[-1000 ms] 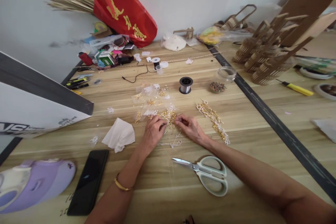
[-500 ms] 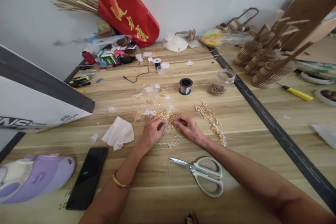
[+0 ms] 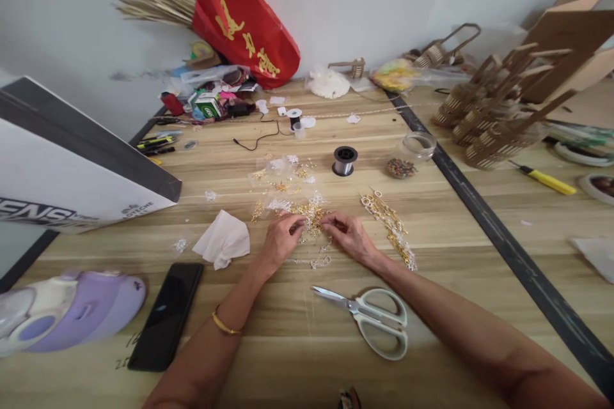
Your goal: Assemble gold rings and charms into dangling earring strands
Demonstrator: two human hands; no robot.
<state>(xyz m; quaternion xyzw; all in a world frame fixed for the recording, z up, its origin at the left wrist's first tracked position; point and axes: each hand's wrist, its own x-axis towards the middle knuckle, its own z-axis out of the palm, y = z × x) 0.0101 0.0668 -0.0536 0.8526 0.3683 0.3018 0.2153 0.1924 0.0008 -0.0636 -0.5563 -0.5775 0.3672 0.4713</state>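
Note:
My left hand [image 3: 281, 239] and my right hand [image 3: 350, 235] rest on the wooden table [image 3: 432, 230], fingers pinched together over a heap of small gold jewellery parts [image 3: 311, 212]. Both pinch something tiny from that heap that I cannot make out. A thin silver chain [image 3: 314, 262] lies just below the hands. A row of gold clasps and rings [image 3: 389, 225] stretches to the right of my right hand. A gold bangle [image 3: 224, 327] circles my left wrist.
White-handled scissors [image 3: 371, 319] lie near my right forearm. A crumpled tissue [image 3: 223, 239], black phone [image 3: 167, 314] and purple device [image 3: 71, 312] sit left. A wire spool [image 3: 344, 160], bead jar [image 3: 407, 156], white box [image 3: 71, 166] and wooden baskets [image 3: 494, 121] stand further back.
Both hands stay pinched at the gold heap with only slight finger movement. The view has shifted a little, so everything sits slightly right and lower.

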